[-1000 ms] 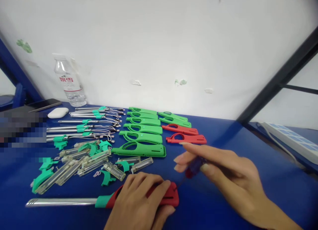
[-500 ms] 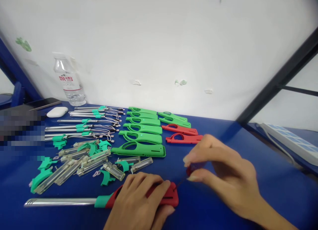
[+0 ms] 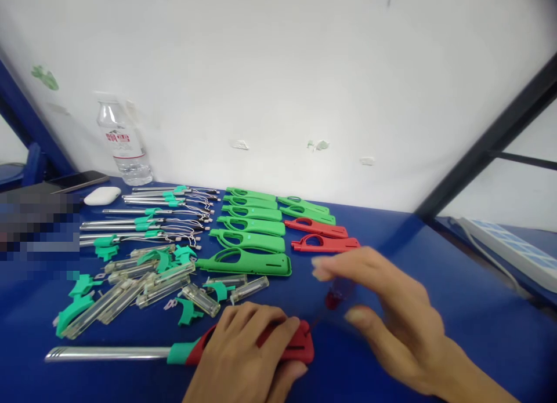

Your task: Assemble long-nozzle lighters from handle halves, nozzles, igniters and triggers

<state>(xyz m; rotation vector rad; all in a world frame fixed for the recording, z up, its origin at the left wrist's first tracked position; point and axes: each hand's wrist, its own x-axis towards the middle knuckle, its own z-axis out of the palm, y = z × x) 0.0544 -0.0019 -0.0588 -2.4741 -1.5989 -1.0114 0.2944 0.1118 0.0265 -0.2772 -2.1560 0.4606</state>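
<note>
We are holding the lighter [image 3: 180, 353] down on the worktop [image 3: 378, 380], our left hand's [image 3: 243, 351] grip wrapping its red handle. At the lighter's right end a blurred screwdriver [image 3: 342, 291] is leaning. Our right hand's [image 3: 395, 322] grip is standing wide around it; we cannot tell whether any finger is touching. Behind the lighter, clear tanks [image 3: 167, 290] and green shells [image 3: 250, 262] are lying.

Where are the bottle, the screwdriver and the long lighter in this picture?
Bottle [image 3: 124, 142]: head view, on its label.
Screwdriver [image 3: 333, 300]: head view, on the handle's red end.
Long lighter [image 3: 180, 353]: head view, on its green collar.
</note>
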